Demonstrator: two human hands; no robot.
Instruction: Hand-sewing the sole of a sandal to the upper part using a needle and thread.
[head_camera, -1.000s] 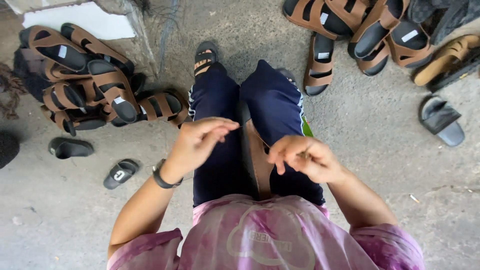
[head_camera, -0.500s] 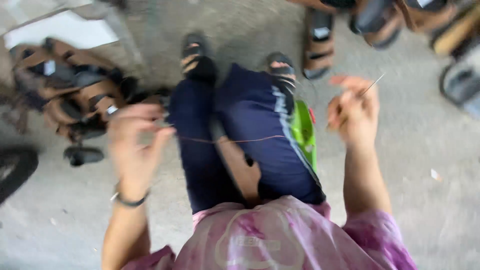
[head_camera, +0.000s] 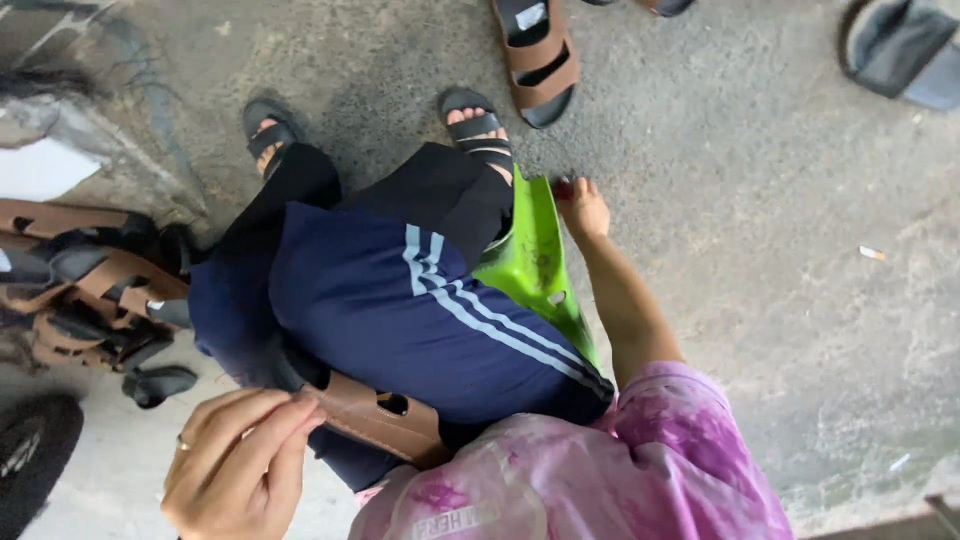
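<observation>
I sit on a green plastic stool (head_camera: 535, 262) in navy track trousers and black sandals. A brown leather sandal strap (head_camera: 375, 415) with a cut slot lies across my lap. My left hand (head_camera: 240, 465), wearing a ring, pinches the strap's left end at the bottom left. My right hand (head_camera: 583, 207) reaches down to the concrete floor beside the stool's far edge, fingers curled. A small dark red bit shows at its fingertips; whether the hand holds it I cannot tell.
A heap of brown strapped sandals (head_camera: 90, 290) lies at the left, with a white sheet (head_camera: 40, 170) behind it. One brown sandal (head_camera: 540, 50) lies ahead of my feet, a grey slipper (head_camera: 900, 50) at the top right, and a black round object (head_camera: 30, 450) at the bottom left.
My right hand, raised with a thread pulled tight half a second ago, has dropped to the floor beside the stool. My left hand has come down onto the strap. The view has swung right.
</observation>
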